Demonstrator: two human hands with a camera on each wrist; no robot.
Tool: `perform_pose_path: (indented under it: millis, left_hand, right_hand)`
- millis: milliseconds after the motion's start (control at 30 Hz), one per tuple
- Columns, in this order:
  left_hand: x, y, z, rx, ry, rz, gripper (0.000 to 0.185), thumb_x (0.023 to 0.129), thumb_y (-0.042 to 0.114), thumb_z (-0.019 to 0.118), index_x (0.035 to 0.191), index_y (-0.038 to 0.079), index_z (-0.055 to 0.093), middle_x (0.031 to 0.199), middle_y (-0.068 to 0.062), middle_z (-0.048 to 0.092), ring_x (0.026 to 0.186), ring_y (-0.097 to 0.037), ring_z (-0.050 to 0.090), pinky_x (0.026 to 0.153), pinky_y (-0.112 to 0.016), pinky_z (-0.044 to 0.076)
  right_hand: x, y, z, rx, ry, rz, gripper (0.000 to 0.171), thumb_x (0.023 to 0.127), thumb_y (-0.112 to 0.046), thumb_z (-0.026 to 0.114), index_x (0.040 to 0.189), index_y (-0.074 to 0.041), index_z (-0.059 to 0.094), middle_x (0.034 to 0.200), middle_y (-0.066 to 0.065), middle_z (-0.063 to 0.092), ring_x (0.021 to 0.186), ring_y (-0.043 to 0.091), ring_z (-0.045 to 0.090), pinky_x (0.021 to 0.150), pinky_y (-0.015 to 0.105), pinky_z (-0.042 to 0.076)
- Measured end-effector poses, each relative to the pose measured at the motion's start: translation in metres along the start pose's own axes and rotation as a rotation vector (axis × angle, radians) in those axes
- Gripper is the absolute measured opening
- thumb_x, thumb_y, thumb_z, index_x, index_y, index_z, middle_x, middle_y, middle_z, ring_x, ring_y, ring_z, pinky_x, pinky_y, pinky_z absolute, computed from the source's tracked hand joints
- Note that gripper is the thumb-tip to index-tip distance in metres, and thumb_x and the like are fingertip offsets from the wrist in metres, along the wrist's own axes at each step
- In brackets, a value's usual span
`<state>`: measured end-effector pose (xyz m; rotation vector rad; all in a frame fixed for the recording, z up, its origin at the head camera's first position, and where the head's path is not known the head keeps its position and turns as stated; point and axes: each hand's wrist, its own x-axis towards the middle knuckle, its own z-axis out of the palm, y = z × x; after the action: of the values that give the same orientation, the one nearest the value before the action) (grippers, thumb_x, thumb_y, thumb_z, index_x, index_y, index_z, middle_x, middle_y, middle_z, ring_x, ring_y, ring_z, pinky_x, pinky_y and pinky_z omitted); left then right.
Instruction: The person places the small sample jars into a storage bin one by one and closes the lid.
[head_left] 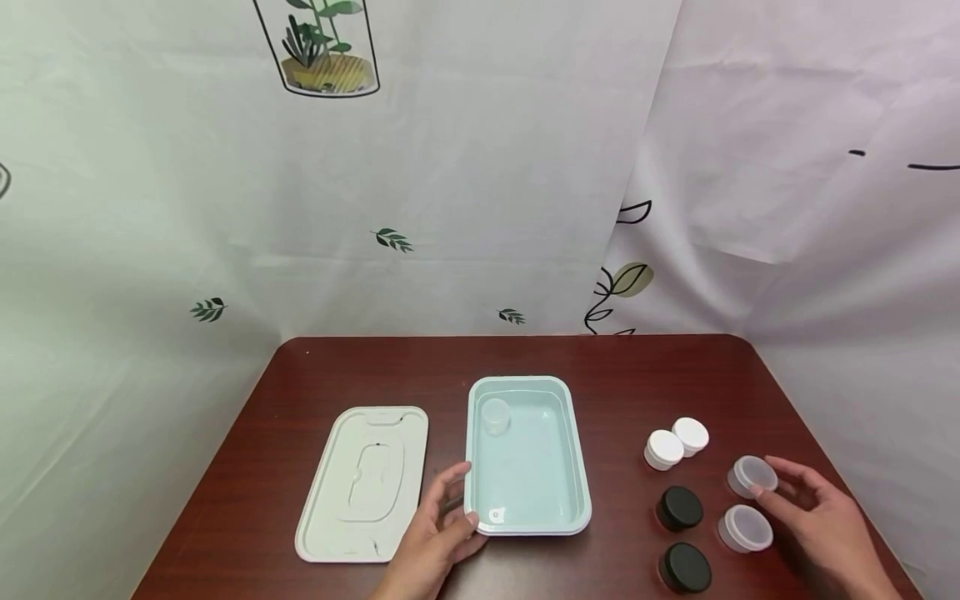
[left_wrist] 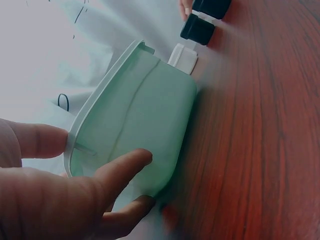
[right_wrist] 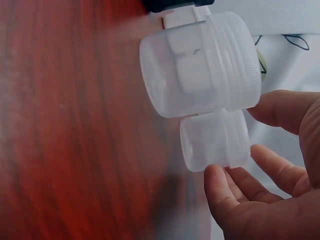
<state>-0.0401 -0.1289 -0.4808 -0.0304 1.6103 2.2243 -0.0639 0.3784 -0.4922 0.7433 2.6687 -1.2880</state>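
Observation:
A mint-green tray (head_left: 576,467) sits mid-table with one small clear jar (head_left: 496,415) in its far left corner. My left hand (head_left: 461,497) rests against the tray's near left corner. In the left wrist view, the left hand (left_wrist: 105,150) has its thumb by the rim and straight fingers along the tray (left_wrist: 145,110) wall. My right hand (head_left: 768,479) is spread around the farther clear-lidded jar (head_left: 752,476), fingertips close to it. The right wrist view shows the right hand (right_wrist: 237,145) with that jar (right_wrist: 215,140) between thumb and fingers, without a firm grip.
A white tray lid (head_left: 365,479) lies flat left of the tray. Right of the tray stand two white-lidded jars (head_left: 663,449), two black-lidded jars (head_left: 680,508) and a nearer clear-lidded jar (head_left: 746,528). White patterned cloth hangs behind and beside the dark red table (head_left: 420,367).

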Motion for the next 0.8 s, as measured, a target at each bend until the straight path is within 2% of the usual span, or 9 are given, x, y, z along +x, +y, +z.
perform_pose_path:
  millis: [33, 67, 133, 200, 267, 433, 700, 800]
  left_hand:
    - [0.000, 0.000, 0.000, 0.000, -0.001, 0.000, 0.074, 0.103, 0.005, 0.057, 0.167, 0.011, 0.021, 0.162, -0.030, 0.025, 0.130, -0.024, 0.058, 0.103, -0.050, 0.055]
    - [0.000, 0.000, 0.000, -0.001, -0.002, 0.000, 0.073, 0.104, 0.005, 0.057, 0.167, 0.011, 0.020, 0.162, -0.030, 0.025, 0.131, -0.025, 0.058, 0.104, -0.050, 0.054]
    - [0.000, 0.000, 0.000, -0.001, -0.002, -0.001, 0.074, 0.104, 0.004, 0.057, 0.167, 0.011, 0.020, 0.162, -0.030, 0.024, 0.131, -0.025, 0.057, 0.104, -0.050, 0.054]
    - [0.000, 0.000, 0.000, -0.001, -0.003, -0.003, 0.073, 0.104, 0.005, 0.057, 0.167, 0.011, 0.020, 0.163, -0.030, 0.024, 0.131, -0.025, 0.057, 0.104, -0.050, 0.054]
    - [0.000, 0.001, 0.000, -0.001, -0.004, -0.004, 0.073, 0.104, 0.005, 0.057, 0.167, 0.011, 0.020, 0.163, -0.030, 0.024, 0.131, -0.025, 0.057, 0.104, -0.050, 0.054]
    - [0.000, 0.002, 0.001, 0.005, -0.004, -0.007, 0.073, 0.104, 0.006, 0.058, 0.167, 0.010, 0.021, 0.163, -0.029, 0.024, 0.130, -0.025, 0.058, 0.103, -0.049, 0.055]
    - [0.001, 0.001, 0.000, 0.012, -0.015, 0.001, 0.073, 0.104, 0.007, 0.058, 0.166, 0.010, 0.021, 0.163, -0.030, 0.022, 0.130, -0.025, 0.057, 0.103, -0.048, 0.055]
    - [0.001, 0.001, -0.001, 0.008, -0.011, -0.001, 0.074, 0.103, 0.006, 0.059, 0.167, 0.010, 0.021, 0.163, -0.030, 0.022, 0.131, -0.025, 0.057, 0.103, -0.047, 0.055]
  right_hand:
    - [0.000, 0.001, 0.001, 0.004, 0.005, 0.002, 0.097, 0.091, -0.061, 0.076, 0.161, -0.004, 0.038, 0.156, 0.028, 0.050, 0.083, -0.028, 0.038, 0.066, 0.011, 0.044]
    - [0.000, 0.003, 0.002, 0.017, 0.007, -0.001, 0.097, 0.091, -0.060, 0.077, 0.161, -0.005, 0.038, 0.149, 0.019, 0.059, 0.084, -0.029, 0.039, 0.067, 0.011, 0.044]
    - [-0.001, 0.006, 0.004, 0.044, 0.014, -0.024, 0.096, 0.090, -0.057, 0.079, 0.161, -0.005, 0.038, 0.129, -0.006, 0.069, 0.085, -0.029, 0.042, 0.068, 0.010, 0.045]
    - [-0.001, 0.009, 0.006, 0.074, 0.030, -0.055, 0.093, 0.091, -0.052, 0.080, 0.160, -0.006, 0.039, 0.112, -0.031, 0.060, 0.086, -0.030, 0.045, 0.068, 0.009, 0.046]
    - [-0.002, 0.012, 0.008, 0.104, 0.053, -0.082, 0.088, 0.092, -0.048, 0.081, 0.159, -0.007, 0.041, 0.102, -0.045, 0.045, 0.088, -0.030, 0.047, 0.069, 0.007, 0.047]
    - [-0.004, 0.013, 0.012, 0.132, 0.102, -0.092, 0.082, 0.091, -0.044, 0.083, 0.155, -0.007, 0.047, 0.101, -0.047, 0.045, 0.088, -0.031, 0.047, 0.069, 0.006, 0.047]
    - [-0.003, 0.008, 0.007, 0.176, 0.115, -0.017, 0.077, 0.090, -0.045, 0.084, 0.153, -0.015, 0.050, 0.099, -0.045, 0.047, 0.086, -0.029, 0.049, 0.068, 0.008, 0.048]
    - [-0.004, 0.003, 0.002, 0.182, 0.111, -0.057, 0.072, 0.092, -0.043, 0.082, 0.152, -0.017, 0.050, 0.099, -0.045, 0.048, 0.087, -0.028, 0.050, 0.068, 0.008, 0.049]
